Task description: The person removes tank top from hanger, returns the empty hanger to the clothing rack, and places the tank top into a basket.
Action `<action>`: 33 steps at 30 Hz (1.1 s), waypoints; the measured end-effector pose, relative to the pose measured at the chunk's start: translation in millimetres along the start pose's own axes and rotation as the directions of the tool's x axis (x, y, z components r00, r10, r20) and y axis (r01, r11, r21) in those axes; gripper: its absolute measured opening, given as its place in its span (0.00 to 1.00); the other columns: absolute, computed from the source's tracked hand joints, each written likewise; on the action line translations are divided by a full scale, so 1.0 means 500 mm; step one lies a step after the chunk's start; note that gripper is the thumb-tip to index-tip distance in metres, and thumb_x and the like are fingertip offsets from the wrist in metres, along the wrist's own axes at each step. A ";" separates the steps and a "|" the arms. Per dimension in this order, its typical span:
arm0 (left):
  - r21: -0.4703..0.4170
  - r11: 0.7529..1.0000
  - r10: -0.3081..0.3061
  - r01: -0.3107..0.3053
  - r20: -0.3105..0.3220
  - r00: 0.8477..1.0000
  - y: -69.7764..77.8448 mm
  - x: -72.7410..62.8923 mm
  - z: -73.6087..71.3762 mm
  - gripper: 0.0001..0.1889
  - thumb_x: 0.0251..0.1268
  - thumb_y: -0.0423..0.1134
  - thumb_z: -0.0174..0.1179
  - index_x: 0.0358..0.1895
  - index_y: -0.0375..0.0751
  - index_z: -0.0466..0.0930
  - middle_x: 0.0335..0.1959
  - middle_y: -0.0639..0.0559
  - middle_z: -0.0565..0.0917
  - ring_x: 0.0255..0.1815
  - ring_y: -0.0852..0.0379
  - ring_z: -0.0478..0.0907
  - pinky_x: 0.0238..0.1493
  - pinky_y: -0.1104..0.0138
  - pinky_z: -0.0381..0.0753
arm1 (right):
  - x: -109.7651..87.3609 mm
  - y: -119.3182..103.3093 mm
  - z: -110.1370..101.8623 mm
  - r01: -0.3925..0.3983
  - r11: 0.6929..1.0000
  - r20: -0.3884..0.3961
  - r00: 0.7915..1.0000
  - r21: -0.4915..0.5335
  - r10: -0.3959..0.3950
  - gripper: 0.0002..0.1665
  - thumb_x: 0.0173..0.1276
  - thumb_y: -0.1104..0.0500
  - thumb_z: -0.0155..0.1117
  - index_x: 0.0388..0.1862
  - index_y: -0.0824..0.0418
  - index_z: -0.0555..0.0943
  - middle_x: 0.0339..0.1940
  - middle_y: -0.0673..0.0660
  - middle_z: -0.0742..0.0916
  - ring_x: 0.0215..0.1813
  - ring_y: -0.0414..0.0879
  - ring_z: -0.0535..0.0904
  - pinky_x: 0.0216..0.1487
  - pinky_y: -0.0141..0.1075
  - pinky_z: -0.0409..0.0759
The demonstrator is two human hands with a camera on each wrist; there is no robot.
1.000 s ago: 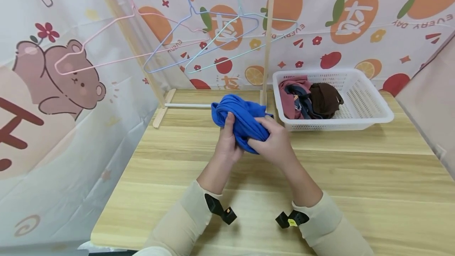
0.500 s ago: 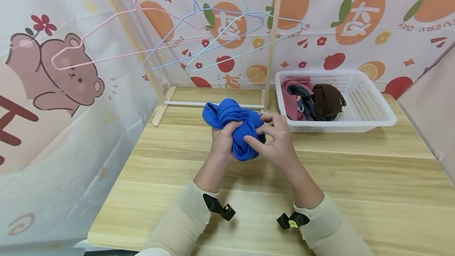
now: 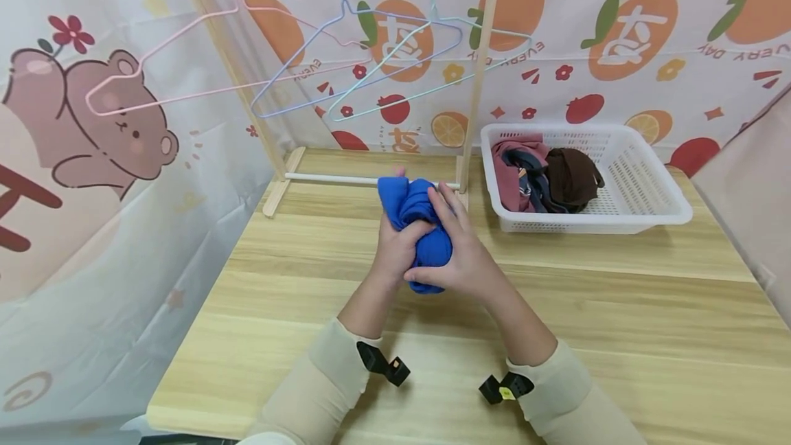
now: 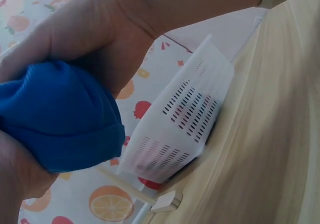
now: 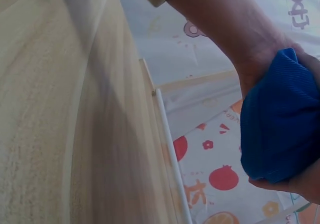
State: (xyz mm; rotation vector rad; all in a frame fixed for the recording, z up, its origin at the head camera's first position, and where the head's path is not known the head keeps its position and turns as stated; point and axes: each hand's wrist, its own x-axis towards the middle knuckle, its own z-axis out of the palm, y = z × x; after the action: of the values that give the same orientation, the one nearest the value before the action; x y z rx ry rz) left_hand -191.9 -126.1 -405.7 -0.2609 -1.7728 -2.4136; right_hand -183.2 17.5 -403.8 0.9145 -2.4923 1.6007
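Both hands hold a bundled blue cloth [image 3: 434, 251] above the wooden table. My left hand [image 3: 393, 247] grips it from the left, with the thumb laid across the folds. From the right, my right hand [image 3: 465, 258] clasps the bundle, fingers along its upper side and thumb at its lower end. Rounded folds of the blue cloth [image 4: 60, 119] show between the hands in the left wrist view. Ribbed fabric of the same blue cloth [image 5: 282, 121] is visible in the right wrist view. The garment's kind cannot be told while it is bunched up.
A white perforated basket [image 3: 593, 220] stands at the back right, with a dusty-red cloth [image 3: 508, 187] and a dark brown cloth [image 3: 571, 184] among its contents. Behind the hands is a wooden rack [image 3: 480, 74] with pink [image 3: 179, 97], blue [image 3: 296, 110] and mint hangers [image 3: 395, 106].
The blue cloth has been turned and squeezed into a narrower, more upright bundle. My right hand has gone from picking at its edge with bent fingers to clasping its side.
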 end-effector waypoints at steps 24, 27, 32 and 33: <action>0.317 0.939 -0.023 -0.132 0.442 0.897 -0.023 0.053 0.100 0.36 0.68 0.35 0.57 0.75 0.42 0.50 0.62 0.44 0.73 0.57 0.56 0.74 0.58 0.64 0.76 | 0.002 0.098 -0.122 0.255 0.706 -0.256 0.808 -0.661 -0.531 0.33 0.50 0.57 0.77 0.58 0.52 0.81 0.59 0.67 0.80 0.53 0.62 0.82 0.50 0.55 0.82; 0.395 0.897 -0.021 -0.197 0.485 0.874 -0.031 0.090 0.130 0.29 0.70 0.39 0.59 0.70 0.42 0.59 0.61 0.47 0.74 0.57 0.58 0.74 0.57 0.66 0.77 | 0.005 0.116 -0.171 0.229 0.665 -0.261 0.792 -0.711 -0.552 0.30 0.49 0.56 0.76 0.55 0.53 0.82 0.56 0.66 0.81 0.52 0.63 0.82 0.48 0.56 0.82; 0.479 0.814 -0.011 -0.329 0.579 0.815 -0.055 0.153 0.189 0.29 0.71 0.48 0.58 0.71 0.48 0.60 0.61 0.53 0.75 0.55 0.65 0.74 0.56 0.72 0.75 | 0.006 0.144 -0.260 0.157 0.613 -0.250 0.814 -0.775 -0.524 0.29 0.52 0.54 0.75 0.55 0.52 0.82 0.56 0.67 0.81 0.52 0.64 0.82 0.46 0.58 0.82; 0.495 0.792 -0.011 -0.357 0.596 0.803 -0.061 0.164 0.201 0.31 0.71 0.50 0.57 0.72 0.48 0.59 0.61 0.54 0.75 0.55 0.66 0.74 0.57 0.73 0.74 | 0.005 0.150 -0.279 0.133 0.603 -0.254 0.821 -0.787 -0.512 0.29 0.52 0.54 0.76 0.56 0.51 0.82 0.57 0.67 0.81 0.52 0.65 0.81 0.45 0.59 0.82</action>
State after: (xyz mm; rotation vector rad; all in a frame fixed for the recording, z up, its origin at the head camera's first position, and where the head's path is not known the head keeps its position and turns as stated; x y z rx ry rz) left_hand -272.3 -21.5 -386.7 -1.1174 -2.4900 -1.6009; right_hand -260.1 155.6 -399.2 0.6897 -2.1130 0.4654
